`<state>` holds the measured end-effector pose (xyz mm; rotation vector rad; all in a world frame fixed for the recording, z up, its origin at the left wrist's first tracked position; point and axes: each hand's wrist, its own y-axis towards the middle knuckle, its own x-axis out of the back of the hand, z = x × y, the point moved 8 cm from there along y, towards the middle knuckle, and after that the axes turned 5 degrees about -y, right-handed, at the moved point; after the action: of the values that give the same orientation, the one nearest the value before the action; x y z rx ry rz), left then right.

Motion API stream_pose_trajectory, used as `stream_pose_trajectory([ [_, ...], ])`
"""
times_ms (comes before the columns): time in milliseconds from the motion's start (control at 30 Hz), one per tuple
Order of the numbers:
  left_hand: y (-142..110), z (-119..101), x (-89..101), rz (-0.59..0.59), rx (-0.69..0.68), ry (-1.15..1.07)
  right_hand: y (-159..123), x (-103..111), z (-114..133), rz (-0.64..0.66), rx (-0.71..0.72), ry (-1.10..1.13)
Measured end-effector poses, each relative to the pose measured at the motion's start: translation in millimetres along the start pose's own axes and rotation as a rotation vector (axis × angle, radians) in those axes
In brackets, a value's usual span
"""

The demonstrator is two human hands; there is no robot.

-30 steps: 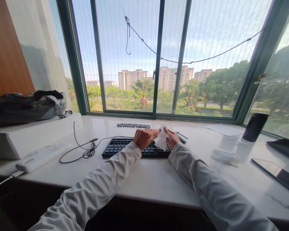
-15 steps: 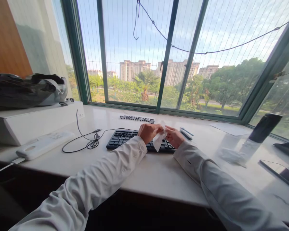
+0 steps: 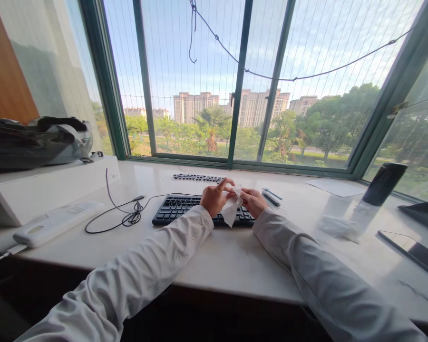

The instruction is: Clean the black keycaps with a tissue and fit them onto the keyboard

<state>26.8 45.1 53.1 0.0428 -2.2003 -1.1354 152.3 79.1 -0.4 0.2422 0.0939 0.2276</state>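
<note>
Both arms reached forward over the white counter (image 3: 217, 256), in light sleeves, and the two hands met above the near edge of the black keyboard (image 3: 178, 209). The left hand (image 3: 214, 199) was curled, its index finger raised a little, and it pinched the top of a white wipe (image 3: 231, 211) with thumb and fingers. The right hand (image 3: 254, 202) was also closed on the same wipe from the other side, knuckles up. The wipe was one thin, crumpled sheet that hung down between the hands in front of the keyboard's keys. There was one full keyboard and, behind it, one narrow strip of keys (image 3: 199, 177). Two pens (image 3: 270, 195) lay just right of the hands, and one dark bottle (image 3: 384, 184) stood far right.
</note>
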Motion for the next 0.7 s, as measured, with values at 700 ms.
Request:
stream_pose_trajectory([
  [700, -2.6, 2.1, 0.1, -0.004, -0.017, 0.063, 0.8, 4.1, -6.5, 0.054, -0.031, -0.043],
])
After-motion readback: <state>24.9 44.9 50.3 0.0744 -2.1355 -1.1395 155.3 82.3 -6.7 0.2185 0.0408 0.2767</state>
